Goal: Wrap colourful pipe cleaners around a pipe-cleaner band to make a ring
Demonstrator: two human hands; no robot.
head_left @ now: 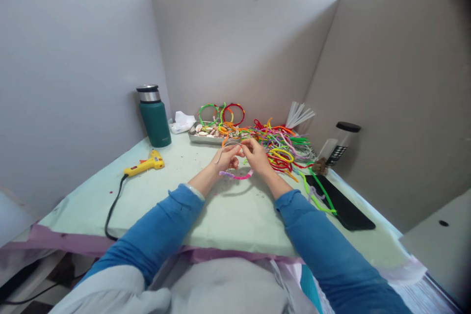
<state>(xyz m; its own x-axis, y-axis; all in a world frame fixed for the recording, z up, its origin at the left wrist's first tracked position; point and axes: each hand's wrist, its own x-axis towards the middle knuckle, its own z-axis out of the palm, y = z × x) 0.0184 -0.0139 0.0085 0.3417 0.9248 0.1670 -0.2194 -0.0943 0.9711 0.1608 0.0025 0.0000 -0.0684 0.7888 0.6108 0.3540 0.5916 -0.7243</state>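
Observation:
Both hands meet above the middle of the table. Between them is a hoop (241,177), partly wrapped in pink and purple fuzzy pipe cleaner along its near side. A bare, greyish stretch of it curves over the far side. My left hand (227,158) is closed on the hoop, fingers bent. My right hand (255,154) pinches it beside the left fingertips. Something small and pale shows between the fingertips, too small to name. Just behind the hands stands a metal tray (209,140) of shells. A heap of colourful pipe cleaners (281,149) lies beyond my right hand.
A yellow glue gun (145,164) with a black cord lies at left, before a green bottle (154,120). Finished-looking hoops (234,105) lean behind the tray. White glue sticks (299,115), a clear jar (343,142) and a black slab (348,206) are at right. Grey partitions (239,49) enclose the table.

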